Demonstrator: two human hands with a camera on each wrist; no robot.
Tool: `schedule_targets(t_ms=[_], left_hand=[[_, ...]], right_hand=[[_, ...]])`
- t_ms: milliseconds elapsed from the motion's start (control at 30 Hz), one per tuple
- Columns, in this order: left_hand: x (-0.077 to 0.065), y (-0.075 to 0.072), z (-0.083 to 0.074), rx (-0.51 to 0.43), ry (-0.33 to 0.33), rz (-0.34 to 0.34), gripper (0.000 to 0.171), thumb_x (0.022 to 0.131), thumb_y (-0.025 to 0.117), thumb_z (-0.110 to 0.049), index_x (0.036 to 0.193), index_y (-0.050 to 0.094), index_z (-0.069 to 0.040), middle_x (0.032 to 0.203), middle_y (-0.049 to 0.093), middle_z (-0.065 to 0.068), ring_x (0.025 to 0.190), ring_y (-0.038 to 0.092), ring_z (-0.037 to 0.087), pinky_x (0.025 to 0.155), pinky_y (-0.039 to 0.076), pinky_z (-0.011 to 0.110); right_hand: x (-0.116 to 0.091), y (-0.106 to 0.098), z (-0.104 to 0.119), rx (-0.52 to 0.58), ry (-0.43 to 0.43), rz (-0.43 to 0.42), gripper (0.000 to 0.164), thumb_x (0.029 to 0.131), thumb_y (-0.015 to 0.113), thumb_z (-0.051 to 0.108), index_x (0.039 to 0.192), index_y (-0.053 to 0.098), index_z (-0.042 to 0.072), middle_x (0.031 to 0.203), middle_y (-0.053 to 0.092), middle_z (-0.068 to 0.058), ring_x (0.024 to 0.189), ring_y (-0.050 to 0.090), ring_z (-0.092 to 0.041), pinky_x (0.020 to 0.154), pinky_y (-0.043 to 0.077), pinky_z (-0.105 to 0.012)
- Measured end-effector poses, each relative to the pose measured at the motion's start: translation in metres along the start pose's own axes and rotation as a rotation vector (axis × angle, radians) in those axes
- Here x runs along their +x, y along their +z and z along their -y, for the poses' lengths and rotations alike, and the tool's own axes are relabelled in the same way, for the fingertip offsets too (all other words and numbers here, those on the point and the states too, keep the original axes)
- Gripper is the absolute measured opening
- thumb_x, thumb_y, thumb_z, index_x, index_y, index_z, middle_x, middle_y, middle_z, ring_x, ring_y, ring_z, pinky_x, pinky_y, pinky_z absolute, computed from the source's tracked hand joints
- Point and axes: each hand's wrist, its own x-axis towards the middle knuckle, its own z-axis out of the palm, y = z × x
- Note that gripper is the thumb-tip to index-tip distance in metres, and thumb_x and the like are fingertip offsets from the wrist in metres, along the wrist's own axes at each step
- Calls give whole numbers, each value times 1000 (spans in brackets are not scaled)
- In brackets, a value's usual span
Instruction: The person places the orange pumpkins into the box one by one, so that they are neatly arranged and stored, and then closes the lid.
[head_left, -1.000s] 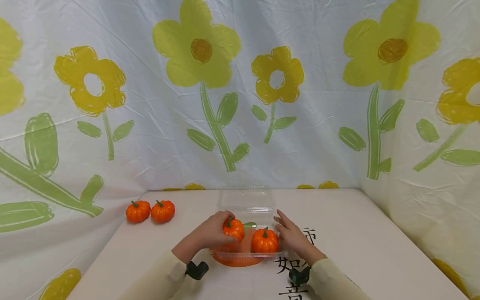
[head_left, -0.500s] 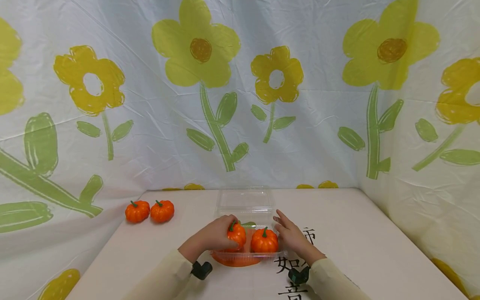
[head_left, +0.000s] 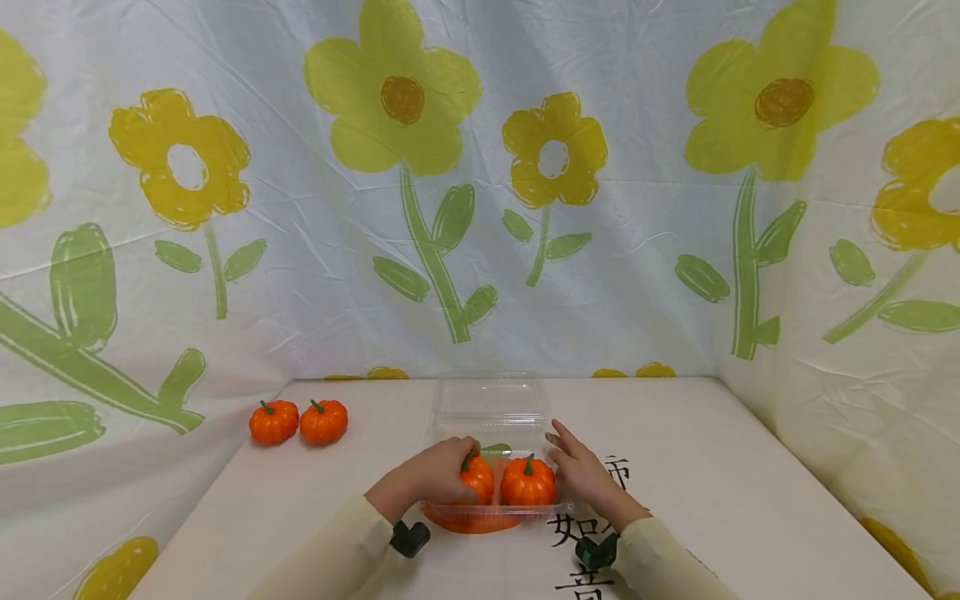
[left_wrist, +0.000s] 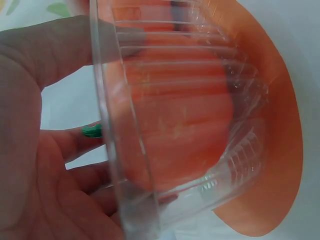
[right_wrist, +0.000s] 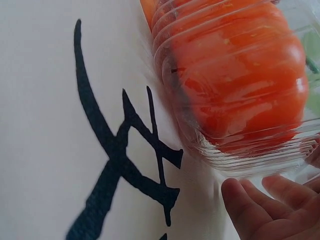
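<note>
A clear plastic clamshell box (head_left: 517, 510) stands before me with its lid (head_left: 489, 398) tipped back. My left hand (head_left: 438, 471) grips a small orange pumpkin (head_left: 479, 482) by its top and sides, down in the box's left half. In the left wrist view the thumb reaches over the rim, and the pumpkin (left_wrist: 175, 115) shows through the ribbed wall. Another pumpkin (head_left: 528, 483) sits in the right half, green stem up. My right hand (head_left: 583, 473) rests by the box's right side, fingers extended; the right wrist view has its fingertips (right_wrist: 232, 190) right at the box's edge.
Two more orange pumpkins (head_left: 324, 422) stand side by side at the table's back left. The pale tabletop (head_left: 720, 483) bears black characters (head_left: 585, 581) and a printed orange shape (head_left: 472, 525) under the box. A flowered curtain (head_left: 630, 275) hangs behind.
My left hand has lowered its pumpkin into the left half of the box, moving slightly right and down. My right hand has stayed at the box's right side.
</note>
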Motion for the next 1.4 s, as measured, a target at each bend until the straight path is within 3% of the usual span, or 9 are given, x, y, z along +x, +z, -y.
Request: schedule_targets(t_ms=[367,700,933,1200,1400], left_hand=[[3,-1,2,26,7,14,56,66,76,-31,115,55,-15,100,59,-7,88,53,11,79,52,28],[1,-3,-2,19,-8,28,70,67,75,-31,129,53,-9,107,61,-3,89,54,12,79,52,29],[-4,-8,-3,8,-12,13,70,69,74,-33,131,52,-11,117,59,1,98,53,16,86,54,36],[-8,-15,5,-1,8,-106,57,82,65,-36,132,53,-11,137,53,11,118,53,27,103,46,48],[-8,-21,13,-49,-5,-221,52,87,62,-33,132,53,-9,138,51,12,122,53,31,105,44,51]], right_hand=[[-2,-1,3,2,-5,17,58,102,41,18,155,19,14,152,39,-18,132,45,-45,101,45,-55],[-1,0,1,11,5,10,58,102,42,18,155,20,14,152,39,-17,134,43,-45,102,44,-56],[1,0,0,10,-4,8,58,102,42,17,155,20,13,151,40,-18,134,43,-44,102,43,-57],[1,0,0,2,-2,8,58,102,42,17,155,20,14,152,40,-18,132,45,-44,100,46,-54],[-1,1,2,3,0,10,58,102,42,17,155,20,13,152,39,-18,132,45,-45,99,47,-54]])
